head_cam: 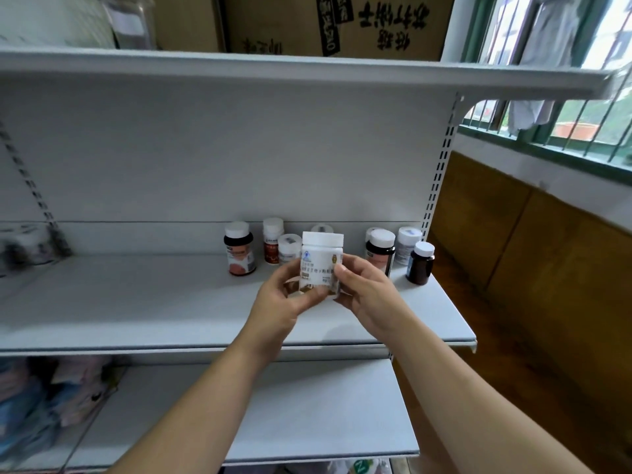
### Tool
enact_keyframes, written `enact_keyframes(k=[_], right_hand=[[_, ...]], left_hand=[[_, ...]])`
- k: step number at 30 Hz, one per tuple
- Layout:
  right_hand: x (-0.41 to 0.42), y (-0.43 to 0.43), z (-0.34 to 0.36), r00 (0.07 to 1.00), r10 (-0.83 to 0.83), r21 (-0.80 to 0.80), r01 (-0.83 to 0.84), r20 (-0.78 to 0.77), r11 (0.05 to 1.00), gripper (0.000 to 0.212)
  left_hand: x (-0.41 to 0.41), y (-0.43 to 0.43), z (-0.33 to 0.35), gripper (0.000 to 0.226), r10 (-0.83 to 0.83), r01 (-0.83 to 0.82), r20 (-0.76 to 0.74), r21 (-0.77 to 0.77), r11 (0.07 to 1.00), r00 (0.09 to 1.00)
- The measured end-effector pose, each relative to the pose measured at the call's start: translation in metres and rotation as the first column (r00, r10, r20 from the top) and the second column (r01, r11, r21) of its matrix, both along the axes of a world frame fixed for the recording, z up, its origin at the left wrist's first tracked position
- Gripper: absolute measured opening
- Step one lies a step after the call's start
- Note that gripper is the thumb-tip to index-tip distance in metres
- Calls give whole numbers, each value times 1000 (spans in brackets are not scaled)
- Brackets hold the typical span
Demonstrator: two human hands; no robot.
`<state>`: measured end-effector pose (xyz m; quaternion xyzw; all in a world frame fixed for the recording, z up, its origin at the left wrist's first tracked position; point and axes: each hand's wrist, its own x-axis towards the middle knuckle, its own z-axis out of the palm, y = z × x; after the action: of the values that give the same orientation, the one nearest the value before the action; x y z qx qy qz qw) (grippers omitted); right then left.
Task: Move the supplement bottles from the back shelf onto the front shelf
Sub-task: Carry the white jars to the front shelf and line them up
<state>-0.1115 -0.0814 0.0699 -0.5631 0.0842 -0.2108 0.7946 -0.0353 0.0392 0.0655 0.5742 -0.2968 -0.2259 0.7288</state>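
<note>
Two grips: left grip [284, 299] and right grip [362, 289] both curl round one white bottle [321, 261], thumbs on its label.
Bottle position: upright, held above the shelf [136, 302], in front of the row.
Handling: probably light, rigid plastic with a smooth label; best held round the body, not the cap.
Row: about seven bottles [239, 249] stand close together along the shelf's back.
Obstacle: a dark bottle [380, 256] stands just behind the right grip and could be knocked.
Around: lower shelf [307, 405], box [290, 22] above, barred window [547, 63] right.

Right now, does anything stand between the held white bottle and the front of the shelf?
Nothing visible does. The left hand and right hand grip the white bottle over bare shelf; the other bottles stand behind it.
</note>
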Motion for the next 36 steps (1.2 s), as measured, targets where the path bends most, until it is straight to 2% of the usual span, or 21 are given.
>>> enact_keyframes(k=[4,6,17,24,30,36], right_hand=[[-2,3,1,1000,6,108,-9,30,994,15],[-4,5,1,999,15,132,-19,29,991,13],[14,22,4,998,66,44,-65,-25,997,14],[58,77,8,952,304,32,-303,-26,952,14],[96,153,11,831,555,-6,-555,-35,832,14],[121,237,16,763,646,-19,-646,2,763,15]], left_hand=[[-1,7,6,25,-31,26,-98,-54,998,995],[-2,9,8,24,-32,22,-137,-70,997,990],[5,34,9,26,70,-78,-145,-51,996,987],[13,101,15,27,292,-310,-161,-97,946,943],[7,181,18,27,513,-533,-156,-137,835,844],[17,260,25,26,631,-639,-98,-122,760,769]])
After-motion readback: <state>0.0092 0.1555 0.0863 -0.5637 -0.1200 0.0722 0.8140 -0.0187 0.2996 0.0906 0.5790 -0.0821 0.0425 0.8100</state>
